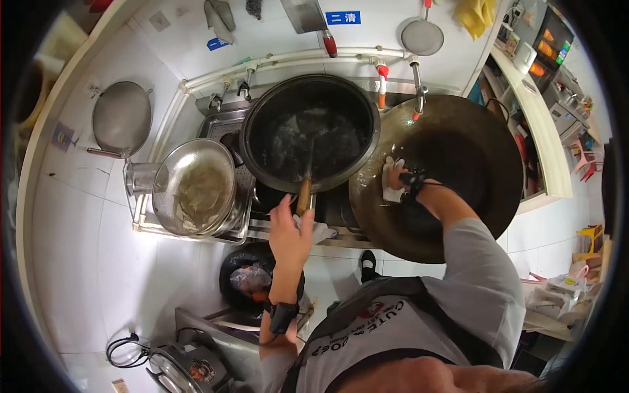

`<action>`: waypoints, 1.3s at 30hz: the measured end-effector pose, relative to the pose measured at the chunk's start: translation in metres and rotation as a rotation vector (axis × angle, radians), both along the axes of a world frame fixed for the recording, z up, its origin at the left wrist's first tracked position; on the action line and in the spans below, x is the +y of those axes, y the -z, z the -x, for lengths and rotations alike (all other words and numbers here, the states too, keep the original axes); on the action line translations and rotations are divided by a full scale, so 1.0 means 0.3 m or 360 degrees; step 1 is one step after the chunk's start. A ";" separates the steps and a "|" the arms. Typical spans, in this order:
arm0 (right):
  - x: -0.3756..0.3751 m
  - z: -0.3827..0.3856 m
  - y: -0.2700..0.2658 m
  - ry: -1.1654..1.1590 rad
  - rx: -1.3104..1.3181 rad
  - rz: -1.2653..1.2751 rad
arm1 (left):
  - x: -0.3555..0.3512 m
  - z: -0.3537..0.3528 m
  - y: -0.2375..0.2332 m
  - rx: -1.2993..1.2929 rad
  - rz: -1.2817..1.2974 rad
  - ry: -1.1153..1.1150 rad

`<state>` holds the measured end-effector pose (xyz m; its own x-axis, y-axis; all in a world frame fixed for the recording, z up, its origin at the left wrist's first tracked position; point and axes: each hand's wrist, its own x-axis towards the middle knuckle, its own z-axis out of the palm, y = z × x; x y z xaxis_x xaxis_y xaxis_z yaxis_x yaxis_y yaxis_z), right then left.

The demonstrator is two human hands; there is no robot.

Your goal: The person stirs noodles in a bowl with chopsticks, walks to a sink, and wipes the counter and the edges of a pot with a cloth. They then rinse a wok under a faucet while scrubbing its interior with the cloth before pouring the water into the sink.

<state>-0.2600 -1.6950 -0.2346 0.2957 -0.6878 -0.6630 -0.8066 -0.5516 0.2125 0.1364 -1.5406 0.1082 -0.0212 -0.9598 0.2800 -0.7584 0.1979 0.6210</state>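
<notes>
My right hand [397,175] presses a white cloth [393,194] against the inner left wall of a large brown-black wok [452,226]. Its fingers are closed over the cloth and partly hidden by it. Beside the sink edge, my left hand [289,230] has its fingers apart, fingertips close to the wooden handle [304,194] of a utensil. That utensil rests in a deep black pan [262,154], its head lying in the pan's wet bottom.
A steel strainer [226,154] stands on the left over a metal rack. Taps [420,92] reach over the woks from the wall pipe. A cleaver [305,14] and a round sieve [422,37] hang behind. Below is a lined black bin [229,262].
</notes>
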 end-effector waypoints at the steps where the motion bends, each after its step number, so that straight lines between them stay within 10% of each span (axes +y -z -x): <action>1: 0.011 -0.009 0.015 -0.0013 -0.0058 0.0195 | -0.023 0.038 -0.027 -0.0312 0.0055 0.0050; 9: 0.134 -0.010 -0.253 0.0718 -0.0068 0.1158 | -0.139 0.046 0.005 -0.0667 -0.0216 0.0058; 12: 0.164 0.021 -0.187 0.0821 -0.0030 0.1173 | -0.244 0.009 -0.006 0.0297 -0.1262 0.0028; 14: 0.193 0.031 -0.147 0.0618 -0.0324 0.1050 | -0.289 -0.019 0.034 0.1918 -0.1930 0.0328; 16: 0.188 0.016 -0.131 0.0386 -0.0645 0.0942 | -0.288 0.017 0.041 0.2108 -0.2063 -0.0079; 18: 0.197 0.012 -0.197 0.0531 0.0048 0.1063 | -0.308 0.003 0.121 0.2121 -0.2084 0.0154; 22: 0.269 -0.088 -0.290 0.0215 -0.0136 0.0246 | -0.216 -0.009 0.075 0.2043 -0.1941 0.0189; 24: 0.305 -0.040 -0.092 0.0637 -0.0706 0.0704 | -0.139 -0.047 0.030 0.2102 -0.1964 0.0210; 27: 0.290 0.041 -0.336 0.0857 -0.0400 0.0376 | -0.023 -0.080 -0.046 0.1866 -0.1871 0.0229; 28: 0.326 -0.097 -0.651 0.1685 -0.0491 0.0510 | 0.011 -0.098 -0.071 0.1849 -0.1868 0.0250; 31: 0.195 0.136 -0.447 0.1668 0.0030 -0.0010 | 0.090 -0.163 -0.139 0.1148 -0.1699 0.0267; 33: 0.268 0.065 -0.789 0.1855 0.0014 -0.0071 | 0.115 -0.228 -0.103 0.0560 -0.1319 0.0377; 35: 0.254 0.191 -0.693 0.1642 -0.0081 0.0132 | 0.155 -0.202 -0.195 -0.0287 -0.0727 0.0390; 39: 0.310 0.268 -0.788 0.1401 -0.0334 0.0527 | 0.210 -0.209 -0.204 -0.0362 -0.0458 0.0431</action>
